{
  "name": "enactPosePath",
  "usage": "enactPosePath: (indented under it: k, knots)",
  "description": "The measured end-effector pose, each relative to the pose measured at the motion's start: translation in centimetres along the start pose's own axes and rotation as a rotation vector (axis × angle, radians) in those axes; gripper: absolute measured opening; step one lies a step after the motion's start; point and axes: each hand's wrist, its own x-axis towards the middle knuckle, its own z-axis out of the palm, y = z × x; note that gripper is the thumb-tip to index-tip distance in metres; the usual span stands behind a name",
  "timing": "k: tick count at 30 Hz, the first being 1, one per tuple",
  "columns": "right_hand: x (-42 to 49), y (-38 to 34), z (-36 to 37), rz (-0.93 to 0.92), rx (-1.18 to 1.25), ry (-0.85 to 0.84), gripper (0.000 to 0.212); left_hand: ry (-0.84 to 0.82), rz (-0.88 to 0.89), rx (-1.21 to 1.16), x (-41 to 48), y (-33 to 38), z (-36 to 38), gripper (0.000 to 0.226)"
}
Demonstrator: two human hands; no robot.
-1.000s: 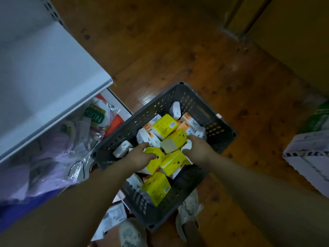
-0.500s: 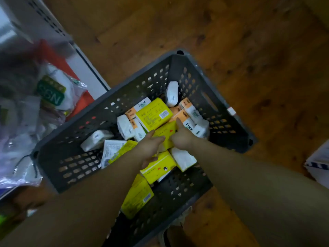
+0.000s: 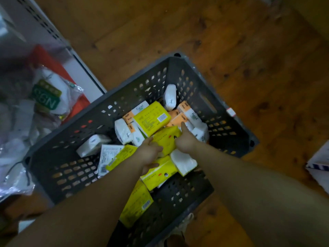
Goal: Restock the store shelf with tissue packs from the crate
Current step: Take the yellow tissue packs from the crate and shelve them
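A dark grey perforated crate [image 3: 58, 157] stands on the wooden floor, holding several yellow, orange-and-white and plain white tissue packs. Both of my hands reach into its middle. My left hand [image 3: 149, 154] and my right hand [image 3: 185, 141] grip one yellow tissue pack [image 3: 167, 139] from either side. Another yellow pack [image 3: 151, 118] lies just beyond it, and one more yellow pack [image 3: 158, 175] lies under my left wrist. The store shelf [image 3: 46, 29] runs along the upper left edge, white with rows of perforations.
Plastic-wrapped goods with a green label [image 3: 46, 97] lie on the low shelf at left, next to the crate. A white box [image 3: 320, 168] sits on the floor at the right edge. Wooden floor [image 3: 231, 41] spreads beyond the crate. My shoe [image 3: 183, 227] shows below the crate.
The view has dropped closer to the crate. Both hands moved from separate packs at the crate's near side to grip one yellow pack between them in the middle.
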Motion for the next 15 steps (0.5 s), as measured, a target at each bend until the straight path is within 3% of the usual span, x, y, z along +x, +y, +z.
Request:
enactPosePath:
  k: [5, 8, 15]
  knots:
    - [-2.2, -0.1, 0.8, -0.046, 0.102, 0.010, 0.083, 0.087, 0.056, -0.026, -0.3, -1.0, -0.7, 0.052]
    - [-6.0, -0.7, 1.2, -0.145, 0.084, -0.012, 0.074, 0.094, 0.081, -0.036, -2.4, -1.5, -2.0, 0.048]
    - [-17.6, -4.0, 1.6, -0.385, -0.060, 0.155, 0.082, 0.113, 0.195, -0.034, -10.5, -0.3, -6.8, 0.034]
